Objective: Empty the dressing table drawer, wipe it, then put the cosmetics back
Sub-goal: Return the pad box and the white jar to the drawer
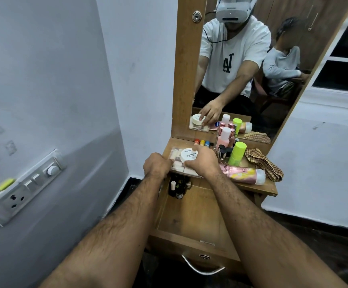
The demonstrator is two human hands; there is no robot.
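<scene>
Centre of frame: right hand (202, 161) grips white nail-polish jar (188, 155) atop clear case (178, 164) on dressing table (268, 187); left hand (156, 166) curls at case's edge, grip uncertain. Jar likely light, rigid, smooth; best held around its rim. Drawer (191, 217) open below, bottles (177, 187) remaining.

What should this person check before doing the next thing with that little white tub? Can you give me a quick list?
1. Right hand has a firm hold on the white nail polish tub: ok.
2. Left hand steadies the clear case beneath the tub: cannot tell, it lies against the case edge.
3. Drawer pulled open: ok.
4. Drawer fully emptied: not ok, small bottles remain at its back.
5. Checked cloth within reach on the tabletop: ok.
</scene>
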